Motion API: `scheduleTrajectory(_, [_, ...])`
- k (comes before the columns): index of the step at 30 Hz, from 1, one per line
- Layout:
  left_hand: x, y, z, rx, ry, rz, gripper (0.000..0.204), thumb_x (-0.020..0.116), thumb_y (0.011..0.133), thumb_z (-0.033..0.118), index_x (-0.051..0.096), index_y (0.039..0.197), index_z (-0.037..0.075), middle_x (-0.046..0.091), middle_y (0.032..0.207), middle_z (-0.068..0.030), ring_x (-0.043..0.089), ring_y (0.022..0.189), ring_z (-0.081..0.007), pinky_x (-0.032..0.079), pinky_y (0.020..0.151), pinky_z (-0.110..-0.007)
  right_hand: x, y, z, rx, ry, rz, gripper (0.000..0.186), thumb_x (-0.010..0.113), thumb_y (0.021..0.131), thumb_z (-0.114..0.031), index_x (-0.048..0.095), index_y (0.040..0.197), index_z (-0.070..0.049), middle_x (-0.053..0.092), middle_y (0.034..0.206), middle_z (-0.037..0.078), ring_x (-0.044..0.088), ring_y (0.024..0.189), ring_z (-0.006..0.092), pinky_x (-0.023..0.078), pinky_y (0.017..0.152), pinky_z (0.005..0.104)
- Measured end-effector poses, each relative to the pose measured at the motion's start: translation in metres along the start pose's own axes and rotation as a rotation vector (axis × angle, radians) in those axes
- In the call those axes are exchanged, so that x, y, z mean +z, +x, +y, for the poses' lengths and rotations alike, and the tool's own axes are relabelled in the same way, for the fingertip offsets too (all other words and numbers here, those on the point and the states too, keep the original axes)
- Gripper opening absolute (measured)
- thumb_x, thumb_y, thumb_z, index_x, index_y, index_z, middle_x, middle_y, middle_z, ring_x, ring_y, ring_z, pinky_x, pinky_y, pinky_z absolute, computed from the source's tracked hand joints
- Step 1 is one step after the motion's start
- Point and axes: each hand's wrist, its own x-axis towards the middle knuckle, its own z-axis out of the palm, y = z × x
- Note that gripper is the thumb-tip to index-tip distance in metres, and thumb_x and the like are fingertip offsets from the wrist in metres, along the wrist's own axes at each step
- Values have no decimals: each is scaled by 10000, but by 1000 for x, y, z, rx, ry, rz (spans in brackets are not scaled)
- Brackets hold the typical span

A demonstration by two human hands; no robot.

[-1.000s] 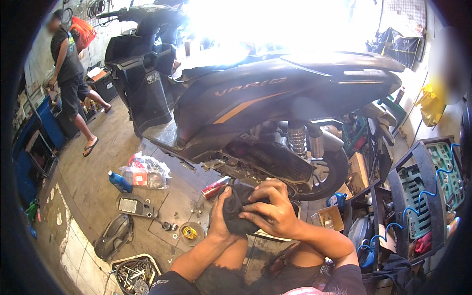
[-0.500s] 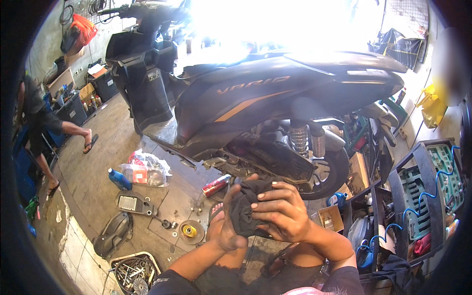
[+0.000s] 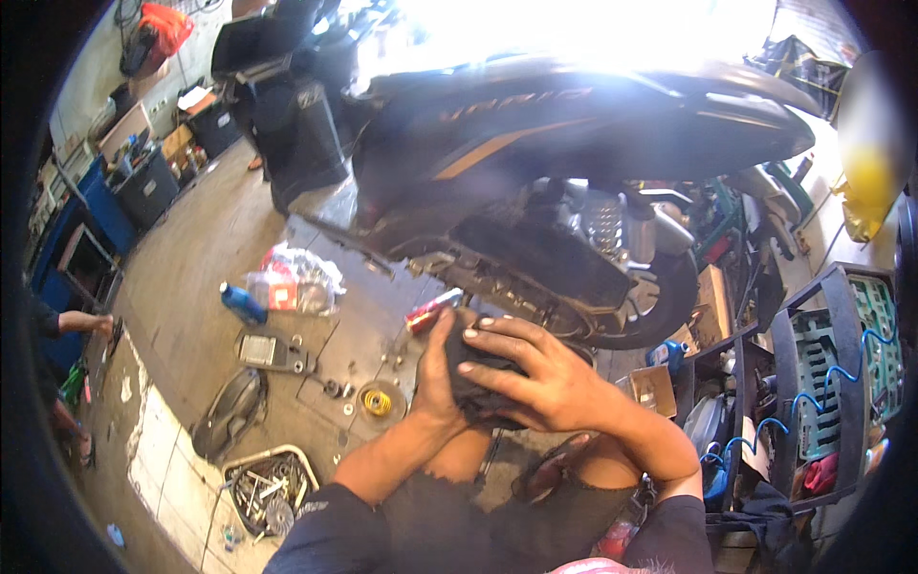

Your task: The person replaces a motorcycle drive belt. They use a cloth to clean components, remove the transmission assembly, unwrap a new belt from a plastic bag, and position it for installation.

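A dark, nearly black part [image 3: 478, 378], matte and rounded at its edges, is held between both hands in front of the raised scooter [image 3: 574, 143]; its exact kind cannot be told, since most of its surface is covered. The left hand [image 3: 438, 378] is pressed against the part's left side with the fingers curled behind it, and the right hand [image 3: 540, 378] is laid over its top and right side, the fingers spread and bent down around the dark surface. The part is thus enclosed from both sides, just below the scooter's black underside and near the rear wheel [image 3: 660, 297]. On the concrete floor [image 3: 191, 287] to the left, a crumpled clear plastic bag with red and white packaging [image 3: 292, 279] is seen, with a blue bottle [image 3: 244, 304] lying just beside it. A small red packet [image 3: 432, 311] lies close above the left hand. A round yellow and grey disc [image 3: 376, 402] rests near the left wrist, and a flat grey plate [image 3: 268, 351] lies further left. A small brown cardboard box [image 3: 655, 387] stands to the right of the right hand.
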Motion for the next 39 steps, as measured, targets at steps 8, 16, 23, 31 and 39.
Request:
scheduleTrajectory(8, [-10,1,-7,642,943,-175,580,627,985,456,513,1347,17,542,1293,-145,524,1208,-260,444,1020,-414,-6,-25,10,168,90,307,294,802,677,-82,685,942,-36,663,998,138,667,975,349,552,838,444])
scheduleTrajectory(16, [-14,3,-8,811,851,-509,530,794,881,198,522,1305,35,559,1232,-140,557,1197,-262,447,1021,-395,0,-30,-16,296,-5,171,491,750,722,-28,642,1199,19,627,1084,219,638,975,375,536,818,434])
scheduleTrajectory(23, [-22,15,-2,234,404,52,365,496,1057,306,570,1297,42,624,1230,-123,610,1108,-217,505,950,-372,-7,-2,-26,351,82,52,588,766,781,5,590,1341,-24,464,1389,261,550,1222,408,470,1017,474])
scheduleTrajectory(31, [-48,30,0,543,552,240,395,495,1061,261,582,1308,-35,630,1271,-134,583,1190,-240,429,1072,-371,-2,-18,-17,324,-58,262,137,750,800,55,642,860,-4,623,1094,158,682,1018,291,583,862,371])
scheduleTrajectory(39, [-327,-23,31,182,1683,477,679,616,929,557,583,1353,27,598,1336,-284,561,1272,-410,457,1050,-457,-26,-42,-9,452,-41,386,215,761,867,-96,576,807,-4,577,1099,167,630,975,254,536,846,357])
